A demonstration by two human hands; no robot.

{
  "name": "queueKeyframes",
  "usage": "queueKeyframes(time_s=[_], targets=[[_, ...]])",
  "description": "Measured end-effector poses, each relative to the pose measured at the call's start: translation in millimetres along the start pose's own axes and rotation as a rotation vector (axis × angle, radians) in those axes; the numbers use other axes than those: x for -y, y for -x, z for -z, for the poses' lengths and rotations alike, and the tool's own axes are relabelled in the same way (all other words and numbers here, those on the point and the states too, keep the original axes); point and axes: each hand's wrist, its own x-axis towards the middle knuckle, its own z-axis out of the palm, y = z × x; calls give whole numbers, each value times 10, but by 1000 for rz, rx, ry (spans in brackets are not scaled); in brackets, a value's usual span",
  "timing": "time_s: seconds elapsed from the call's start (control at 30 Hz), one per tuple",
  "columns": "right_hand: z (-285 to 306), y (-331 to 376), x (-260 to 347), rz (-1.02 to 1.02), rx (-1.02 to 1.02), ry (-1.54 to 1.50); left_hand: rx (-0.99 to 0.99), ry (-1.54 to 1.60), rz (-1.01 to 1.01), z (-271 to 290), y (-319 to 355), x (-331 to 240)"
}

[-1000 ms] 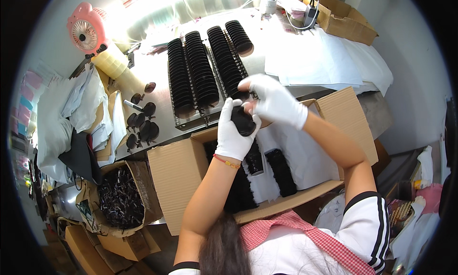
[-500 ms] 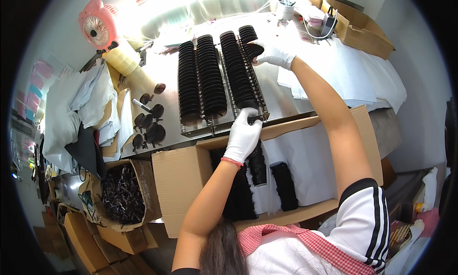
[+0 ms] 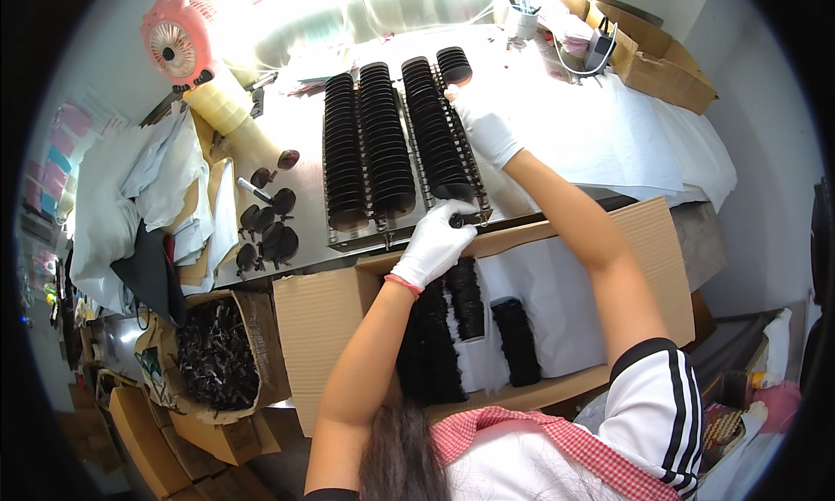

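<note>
Head cam: left hand (image 3: 434, 242) has a narrow grip on some dark bit (image 3: 456, 221) near the metal rack (image 3: 357, 239), right hand (image 3: 485, 129) by its right side, can't tell that grip, black discs (image 3: 386, 149) in rows on it

To your left, you have a pink fan (image 3: 178, 44) just beside some yellow rolls (image 3: 216, 105), with a heap of papers (image 3: 187, 210) nearer you. Ahead on your right, a whitish pen cup (image 3: 522, 23) stands near a dark boxy device (image 3: 598, 52) and an open brown carton (image 3: 668, 73)

Disc rack (image 3: 374, 238) behind carton (image 3: 322, 344)
</note>
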Motion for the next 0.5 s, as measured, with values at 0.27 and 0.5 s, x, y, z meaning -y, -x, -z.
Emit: queueKeyframes(time_s=[0.27,0.5], targets=[[834,302,667,-425,-10,-506,-194,1059,2,-222,275,-304],[1483,502,1211,71,441,-622,-184,1428,83,-300,314,-423]])
